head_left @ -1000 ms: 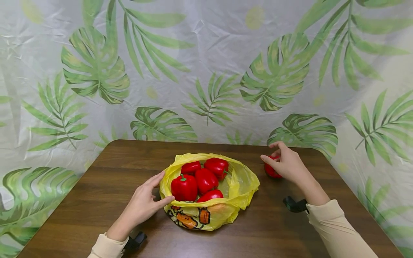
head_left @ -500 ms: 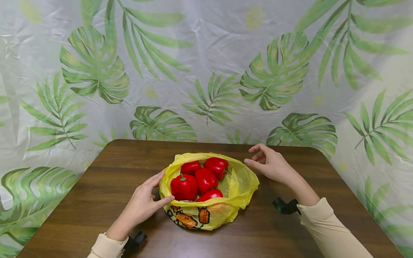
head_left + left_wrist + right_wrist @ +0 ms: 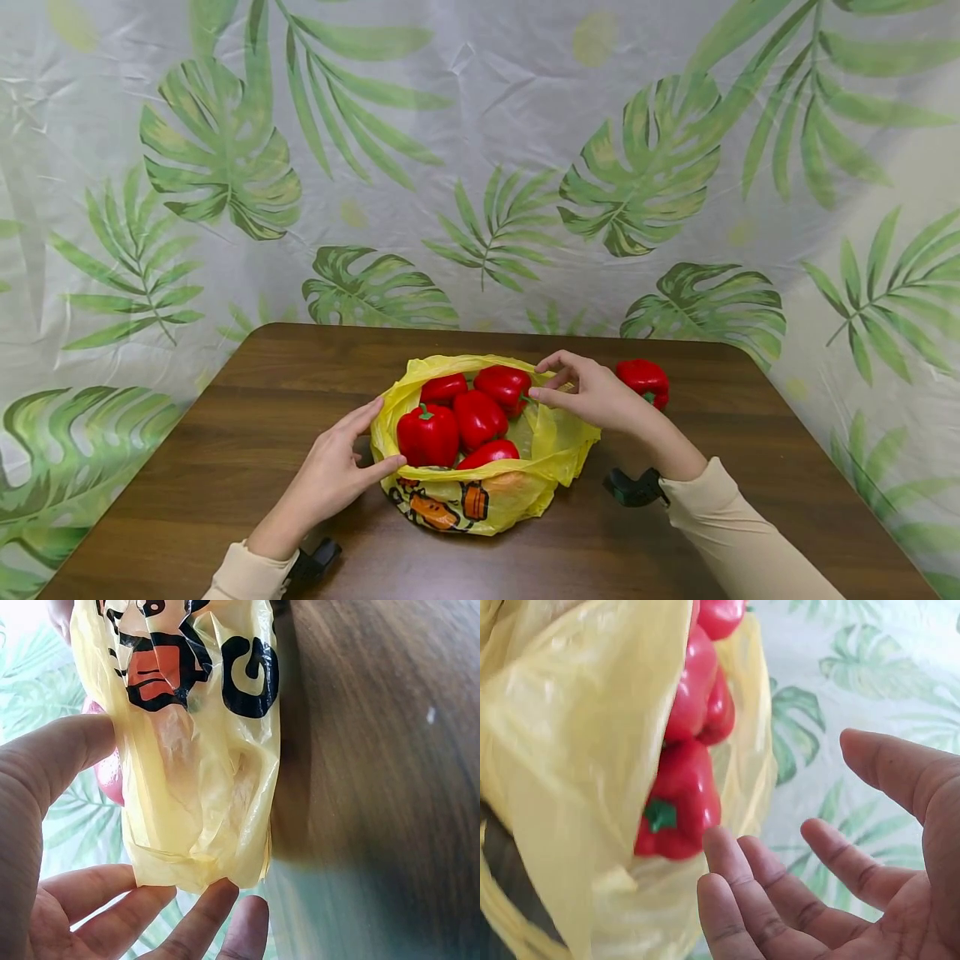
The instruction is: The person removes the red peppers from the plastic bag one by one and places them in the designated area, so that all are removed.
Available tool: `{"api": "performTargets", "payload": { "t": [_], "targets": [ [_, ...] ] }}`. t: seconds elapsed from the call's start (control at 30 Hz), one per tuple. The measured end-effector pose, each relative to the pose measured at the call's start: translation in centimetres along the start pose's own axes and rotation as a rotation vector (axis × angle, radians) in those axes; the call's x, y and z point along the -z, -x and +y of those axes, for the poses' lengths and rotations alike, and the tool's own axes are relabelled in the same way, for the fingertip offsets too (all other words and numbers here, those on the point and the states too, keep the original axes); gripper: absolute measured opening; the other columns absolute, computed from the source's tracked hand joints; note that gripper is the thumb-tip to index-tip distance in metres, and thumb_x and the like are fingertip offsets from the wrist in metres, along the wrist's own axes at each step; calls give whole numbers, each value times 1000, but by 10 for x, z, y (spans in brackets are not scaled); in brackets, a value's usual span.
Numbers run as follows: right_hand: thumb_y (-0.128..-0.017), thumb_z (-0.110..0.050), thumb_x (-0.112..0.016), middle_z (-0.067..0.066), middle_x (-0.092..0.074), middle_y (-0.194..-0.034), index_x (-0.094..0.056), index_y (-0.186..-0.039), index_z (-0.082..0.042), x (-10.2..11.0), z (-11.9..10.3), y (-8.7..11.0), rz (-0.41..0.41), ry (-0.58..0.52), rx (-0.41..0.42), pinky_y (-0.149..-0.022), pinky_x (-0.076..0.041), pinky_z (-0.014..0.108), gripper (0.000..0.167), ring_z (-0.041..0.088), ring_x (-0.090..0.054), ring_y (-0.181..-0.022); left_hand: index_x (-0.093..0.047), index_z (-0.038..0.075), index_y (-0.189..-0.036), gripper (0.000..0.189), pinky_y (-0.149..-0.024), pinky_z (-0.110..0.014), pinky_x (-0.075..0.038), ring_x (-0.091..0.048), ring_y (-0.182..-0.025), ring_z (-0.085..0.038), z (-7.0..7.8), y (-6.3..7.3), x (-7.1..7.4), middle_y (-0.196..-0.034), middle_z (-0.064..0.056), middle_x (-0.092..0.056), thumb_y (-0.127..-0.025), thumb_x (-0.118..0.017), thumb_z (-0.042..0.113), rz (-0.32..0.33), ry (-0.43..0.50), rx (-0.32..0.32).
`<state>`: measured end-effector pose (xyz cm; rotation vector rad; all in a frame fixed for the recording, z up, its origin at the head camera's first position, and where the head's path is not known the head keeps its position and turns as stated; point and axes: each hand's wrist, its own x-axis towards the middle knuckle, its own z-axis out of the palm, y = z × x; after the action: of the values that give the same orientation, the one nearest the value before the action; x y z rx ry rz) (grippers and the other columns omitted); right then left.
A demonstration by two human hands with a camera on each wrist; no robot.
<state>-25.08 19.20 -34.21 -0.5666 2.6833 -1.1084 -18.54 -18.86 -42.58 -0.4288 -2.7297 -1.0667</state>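
A yellow plastic bag [image 3: 555, 442] with a black and orange print stands wide at the mouth, several red bell peppers [image 3: 427, 437] inside it. My left hand [image 3: 335, 467] rests against the bag's left side, thumb at the rim and fingers spread along the outside; the left wrist view shows the fingertips [image 3: 225, 889] touching the plastic. Over the bag's right rim is my right hand [image 3: 600, 393], fingers loosely bent and holding nothing. Its fingers [image 3: 735, 859] appear close to a pepper [image 3: 681, 802] with a green stem; whether they touch cannot be told.
One more red bell pepper [image 3: 642, 382] lies on the brown wooden table [image 3: 255, 417] to the right of the bag, behind the right forearm. A leaf-patterned curtain [image 3: 480, 167] hangs along the table's far edge.
My right hand has moved left from the lone pepper to above the bag's right rim, leaving that pepper on the table. The left hand and the bag have stayed in place.
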Motion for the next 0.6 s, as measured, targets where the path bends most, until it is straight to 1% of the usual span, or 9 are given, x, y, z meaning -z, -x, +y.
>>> {"api": "performTargets", "payload": {
  "t": [0.13,0.23,0.4,0.47,0.57,0.6],
  "targets": [
    [-104,-39,-72,16,-73,-120,-59,-140,-6,-8,-4,-5,-43,-49,-9,-80,-61,45,51,32,-76,-98,-48,6,-162,89,-80,-35,-66,-71,-125,-36,-1,0,0,-164,-21,-50,-89,-90,35,-3,-2,3],
    [-104,-37,-72,15,-73,-116,-59,-140,-5,-14,-6,-8,-69,-77,-16,-82,-61,47,50,35,-76,-99,-48,6,-162,89,-80,-35,-66,-71,-125,-37,-1,0,0,-164,-22,-50,-89,-90,35,-5,0,1],
    [-103,-38,-74,16,-73,-107,-61,-137,-6,-24,-11,-14,-87,-61,-25,-76,-58,36,49,34,-73,-92,-48,6,-162,89,-80,-33,-66,-72,-124,-35,0,0,1,-165,-21,-50,-90,-90,36,-3,9,0],
    [-102,-39,-73,15,-73,-107,-62,-137,-6,-28,-13,-16,-98,-44,-25,-75,-57,33,49,31,-72,-91,-47,6,-162,89,-80,-34,-66,-72,-124,-36,0,0,1,-165,-22,-49,-90,-89,37,-3,13,-2],
    [-102,-38,-74,13,-72,-107,-62,-137,-6,-33,-16,-20,-115,-35,-28,-75,-56,32,49,30,-71,-89,-47,5,-162,88,-81,-36,-66,-71,-124,-37,0,0,1,-165,-22,-49,-91,-89,36,-4,17,0],
    [-102,-38,-74,15,-73,-108,-62,-138,-5,-34,-16,-22,-123,-34,-28,-75,-56,32,50,31,-71,-89,-47,5,-162,88,-81,-37,-66,-71,-124,-37,-1,0,1,-165,-22,-49,-91,-89,36,-6,17,2]
  ]
}}
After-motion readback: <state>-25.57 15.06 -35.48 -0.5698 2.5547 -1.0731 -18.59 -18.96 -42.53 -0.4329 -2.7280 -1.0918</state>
